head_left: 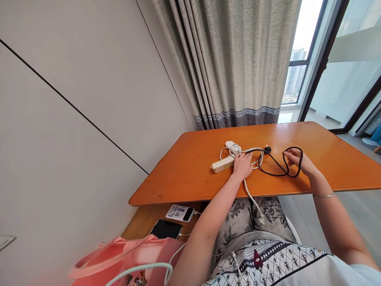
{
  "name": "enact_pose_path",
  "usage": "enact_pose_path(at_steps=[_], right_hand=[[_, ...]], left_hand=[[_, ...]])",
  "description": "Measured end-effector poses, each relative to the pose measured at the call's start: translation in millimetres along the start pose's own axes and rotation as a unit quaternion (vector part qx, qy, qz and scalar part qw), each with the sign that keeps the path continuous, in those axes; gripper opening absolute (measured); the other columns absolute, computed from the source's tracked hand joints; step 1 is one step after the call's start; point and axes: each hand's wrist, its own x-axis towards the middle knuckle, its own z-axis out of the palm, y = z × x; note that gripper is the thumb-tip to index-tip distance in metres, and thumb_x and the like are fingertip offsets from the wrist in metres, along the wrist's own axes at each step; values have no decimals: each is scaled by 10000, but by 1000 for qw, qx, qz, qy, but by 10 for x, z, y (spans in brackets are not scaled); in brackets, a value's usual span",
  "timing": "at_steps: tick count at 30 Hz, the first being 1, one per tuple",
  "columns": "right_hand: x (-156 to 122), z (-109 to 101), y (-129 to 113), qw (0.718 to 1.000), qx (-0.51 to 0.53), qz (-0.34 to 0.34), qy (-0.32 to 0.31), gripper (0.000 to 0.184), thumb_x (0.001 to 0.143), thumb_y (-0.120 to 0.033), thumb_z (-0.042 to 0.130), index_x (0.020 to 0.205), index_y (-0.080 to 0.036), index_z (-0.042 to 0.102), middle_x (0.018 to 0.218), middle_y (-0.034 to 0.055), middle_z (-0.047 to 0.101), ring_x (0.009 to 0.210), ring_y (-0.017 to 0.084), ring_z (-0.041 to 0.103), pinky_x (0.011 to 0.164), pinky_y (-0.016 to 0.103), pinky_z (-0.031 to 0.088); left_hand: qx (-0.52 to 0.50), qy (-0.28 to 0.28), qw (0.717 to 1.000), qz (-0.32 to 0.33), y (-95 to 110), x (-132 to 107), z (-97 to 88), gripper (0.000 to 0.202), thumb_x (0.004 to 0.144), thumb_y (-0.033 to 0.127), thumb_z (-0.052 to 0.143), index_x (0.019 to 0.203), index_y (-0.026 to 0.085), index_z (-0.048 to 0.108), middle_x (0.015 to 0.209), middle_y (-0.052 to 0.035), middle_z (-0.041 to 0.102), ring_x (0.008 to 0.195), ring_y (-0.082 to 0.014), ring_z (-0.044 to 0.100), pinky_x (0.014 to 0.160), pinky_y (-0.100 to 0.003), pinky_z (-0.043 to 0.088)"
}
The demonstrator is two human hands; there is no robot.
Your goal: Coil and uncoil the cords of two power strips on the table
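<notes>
A cream power strip (222, 164) lies on the orange wooden table (184, 167), with its white cord (249, 192) trailing off the front edge to a plug at my lap. My left hand (242, 165) rests flat on the strip's right end, fingers stretched out. A white adapter (233, 146) with a coiled white cable sits just behind it. A black cable (275, 166) loops across the table to a black plug (267, 149). My right hand (294, 158) is closed around the loop of the black cable.
A grey curtain (232, 59) hangs behind the table, with a glass door (342, 67) to its right. Under the table's left end, a lower shelf holds a white power bank (180, 213) and a dark phone (166, 229). A pink bag (125, 258) is at my left.
</notes>
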Motion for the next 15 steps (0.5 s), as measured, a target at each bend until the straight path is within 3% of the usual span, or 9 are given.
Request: enact_pose_path(at_steps=[4, 6, 8, 10, 13, 15], right_hand=[[153, -202, 189, 980, -13, -11, 200, 316, 765, -452, 672, 932, -184, 668, 706, 3, 589, 591, 160, 605, 595, 323, 520], [126, -209, 147, 951, -24, -65, 301, 300, 831, -445, 583, 972, -193, 666, 761, 22, 604, 688, 187, 640, 664, 356, 543], [32, -100, 2, 920, -75, -148, 356, 293, 887, -433, 517, 992, -205, 668, 877, 66, 644, 813, 214, 652, 717, 376, 551], [-89, 128, -192, 906, -155, -219, 327, 275, 924, -408, 501, 1008, -218, 681, 982, 101, 671, 909, 238, 649, 764, 390, 552], [-188, 604, -416, 916, -277, -256, 134, 249, 963, -346, 493, 1022, -236, 708, 989, 115, 711, 947, 251, 660, 872, 394, 530], [-141, 918, -461, 900, -382, -210, 10, 245, 966, -312, 498, 1034, -232, 720, 1041, 116, 722, 983, 246, 671, 871, 349, 519]], left_hand=[[-1, 2, 1000, 3, 4, 1, -7, 552, 919, 219, 507, 1469, 195, 476, 1412, -86, 617, 1220, -264, 562, 1061, -452, 370], [-2, 5, 1000, 5, 7, 3, -2, 541, 918, 221, 509, 1458, 188, 490, 1394, -90, 630, 1211, -267, 565, 1065, -457, 368], [1, 7, 1000, 8, 9, 6, 4, 522, 920, 224, 512, 1440, 187, 511, 1373, -95, 644, 1211, -273, 565, 1069, -465, 367], [5, 7, 1000, 9, 12, 9, 9, 503, 923, 226, 513, 1425, 206, 530, 1356, -90, 655, 1209, -278, 567, 1071, -473, 367], [6, 3, 1000, 10, 16, 15, 5, 512, 922, 219, 512, 1434, 237, 527, 1376, -80, 642, 1207, -280, 568, 1071, -483, 368], [5, 1, 1000, 7, 18, 16, 0, 533, 915, 215, 518, 1447, 241, 514, 1411, -77, 618, 1215, -276, 565, 1069, -481, 372]])
